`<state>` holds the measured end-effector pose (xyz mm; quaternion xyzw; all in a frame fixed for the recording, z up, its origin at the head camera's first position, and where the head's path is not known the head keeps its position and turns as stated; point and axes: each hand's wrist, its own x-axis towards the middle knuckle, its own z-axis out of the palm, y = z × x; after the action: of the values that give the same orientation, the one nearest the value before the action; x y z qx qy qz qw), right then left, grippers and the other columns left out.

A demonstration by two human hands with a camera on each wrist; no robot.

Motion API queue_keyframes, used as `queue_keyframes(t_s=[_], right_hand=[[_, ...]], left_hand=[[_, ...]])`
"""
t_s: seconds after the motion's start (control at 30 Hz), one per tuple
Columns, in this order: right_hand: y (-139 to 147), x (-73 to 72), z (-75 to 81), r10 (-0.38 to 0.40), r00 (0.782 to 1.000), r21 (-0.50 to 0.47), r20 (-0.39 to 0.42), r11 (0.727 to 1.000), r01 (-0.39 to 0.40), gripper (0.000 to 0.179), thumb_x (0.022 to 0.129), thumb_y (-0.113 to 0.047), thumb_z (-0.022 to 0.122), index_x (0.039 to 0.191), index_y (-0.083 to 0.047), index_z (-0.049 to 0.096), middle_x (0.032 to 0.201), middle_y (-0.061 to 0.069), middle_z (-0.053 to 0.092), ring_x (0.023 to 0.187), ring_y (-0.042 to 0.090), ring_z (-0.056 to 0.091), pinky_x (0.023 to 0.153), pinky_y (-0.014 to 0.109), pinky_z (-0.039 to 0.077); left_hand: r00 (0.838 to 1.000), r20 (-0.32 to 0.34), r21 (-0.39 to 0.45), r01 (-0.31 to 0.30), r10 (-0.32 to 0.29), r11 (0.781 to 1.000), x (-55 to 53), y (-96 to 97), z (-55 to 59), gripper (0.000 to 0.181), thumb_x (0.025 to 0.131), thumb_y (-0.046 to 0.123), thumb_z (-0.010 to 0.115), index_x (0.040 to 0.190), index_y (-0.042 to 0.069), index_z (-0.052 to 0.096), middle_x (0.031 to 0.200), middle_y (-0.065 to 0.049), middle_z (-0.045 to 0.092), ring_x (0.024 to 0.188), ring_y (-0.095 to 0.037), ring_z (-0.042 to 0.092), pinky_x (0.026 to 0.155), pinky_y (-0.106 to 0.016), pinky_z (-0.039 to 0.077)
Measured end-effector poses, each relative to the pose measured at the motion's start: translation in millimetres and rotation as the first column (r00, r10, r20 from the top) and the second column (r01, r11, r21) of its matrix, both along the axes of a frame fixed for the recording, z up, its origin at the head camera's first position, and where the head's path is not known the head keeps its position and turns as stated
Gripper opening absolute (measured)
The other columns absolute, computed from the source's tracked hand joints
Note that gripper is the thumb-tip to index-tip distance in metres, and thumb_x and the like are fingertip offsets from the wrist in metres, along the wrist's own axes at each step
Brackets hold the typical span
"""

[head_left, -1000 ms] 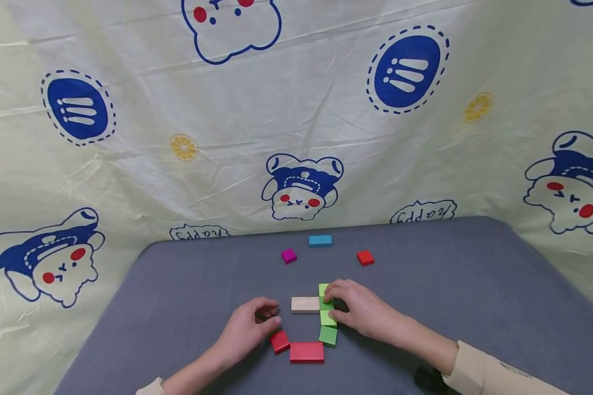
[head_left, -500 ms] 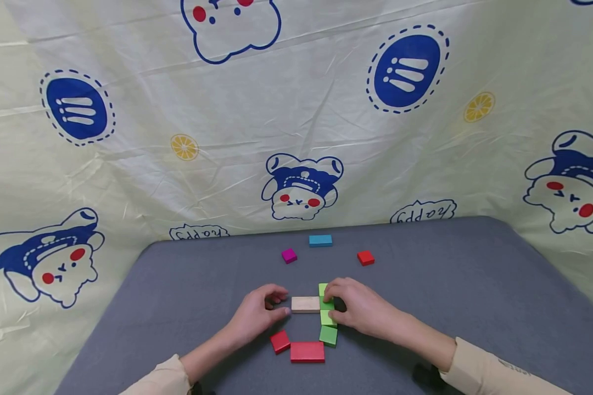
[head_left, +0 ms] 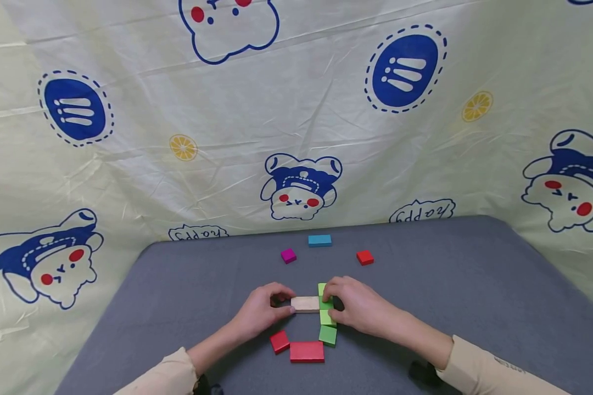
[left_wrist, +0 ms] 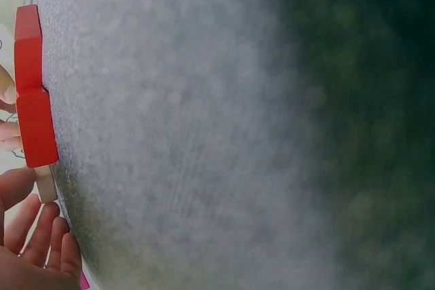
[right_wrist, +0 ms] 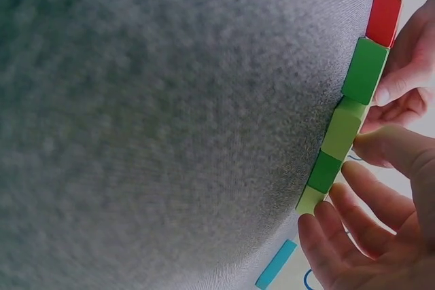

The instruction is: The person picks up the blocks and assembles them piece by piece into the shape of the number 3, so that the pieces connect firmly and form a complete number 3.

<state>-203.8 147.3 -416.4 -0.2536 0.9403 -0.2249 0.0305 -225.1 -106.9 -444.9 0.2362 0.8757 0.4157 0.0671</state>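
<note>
My left hand point(head_left: 263, 310) holds the left end of a pale wooden block point(head_left: 305, 305), thumb at its near corner and fingertips at the far one. This block lies flat, its right end against a column of light and dark green blocks point(head_left: 328, 318). Along the column's right side rests my right hand point(head_left: 358, 307), its thumb on a light green block point(right_wrist: 342, 130) and its fingers, fairly straight in the right wrist view, touching the blocks farther along. Nearer me, a long red block point(head_left: 307, 352) and a smaller, tilted red block point(head_left: 279, 341) lie at the column's foot.
Toward the back of the grey table point(head_left: 202, 285) lie a blue block point(head_left: 319, 241), a magenta block point(head_left: 289, 255) and another red block point(head_left: 365, 258). A printed curtain point(head_left: 227, 109) hangs behind the table.
My left hand has moved from beside the tilted red block, away from me and to the right, up to the wooden block's end. The right hand stays at the green column.
</note>
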Motion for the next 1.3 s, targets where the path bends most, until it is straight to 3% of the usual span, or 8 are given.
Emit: queue_keyframes(t_s=[0.53,0.8,1.07,1.3], right_hand=[[-2.5,-1.8,1.8,0.014,1.0,-0.007,-0.01,1.0,-0.014,0.02,0.083,-0.015,0.078,0.102,-0.017,0.071,0.109,-0.004,0.061,0.105,0.019,0.054,0.088,0.042,0.05],[0.1,-2.6,5.0,-0.021,0.999,-0.05,-0.036,0.999,0.019,0.02,0.083,-0.014,0.078,0.102,-0.017,0.072,0.108,-0.006,0.062,0.104,0.017,0.055,0.089,0.042,0.049],[9.0,-10.7,9.2,-0.081,0.995,-0.069,-0.055,0.995,0.077,0.024,0.085,-0.016,0.077,0.108,-0.017,0.072,0.11,-0.006,0.062,0.104,0.017,0.058,0.089,0.043,0.05],[28.2,-22.9,10.0,-0.06,0.995,-0.162,-0.079,0.986,0.046,0.024,0.089,-0.012,0.073,0.113,-0.014,0.07,0.114,-0.005,0.063,0.108,0.02,0.059,0.09,0.045,0.05]], left_hand=[[1.0,-0.029,-0.046,-0.007,0.006,0.999,-4.8,1.8,0.4,0.021,0.086,0.017,0.077,0.106,0.014,0.074,0.1,0.003,0.065,0.09,-0.015,0.056,0.08,-0.031,0.049],[1.0,-0.027,-0.041,-0.001,0.0,0.999,-4.7,3.0,2.6,0.023,0.085,0.016,0.078,0.107,0.013,0.074,0.099,0.002,0.065,0.09,-0.017,0.056,0.078,-0.031,0.048],[1.0,-0.02,-0.036,0.008,-0.008,0.999,-5.0,2.6,4.2,0.022,0.085,0.013,0.078,0.107,0.011,0.074,0.097,0.0,0.066,0.086,-0.016,0.057,0.075,-0.027,0.049],[1.0,-0.012,-0.022,0.01,-0.01,1.0,-5.4,2.2,2.2,0.022,0.085,0.013,0.078,0.106,0.011,0.074,0.099,0.001,0.066,0.087,-0.016,0.059,0.078,-0.028,0.05]])
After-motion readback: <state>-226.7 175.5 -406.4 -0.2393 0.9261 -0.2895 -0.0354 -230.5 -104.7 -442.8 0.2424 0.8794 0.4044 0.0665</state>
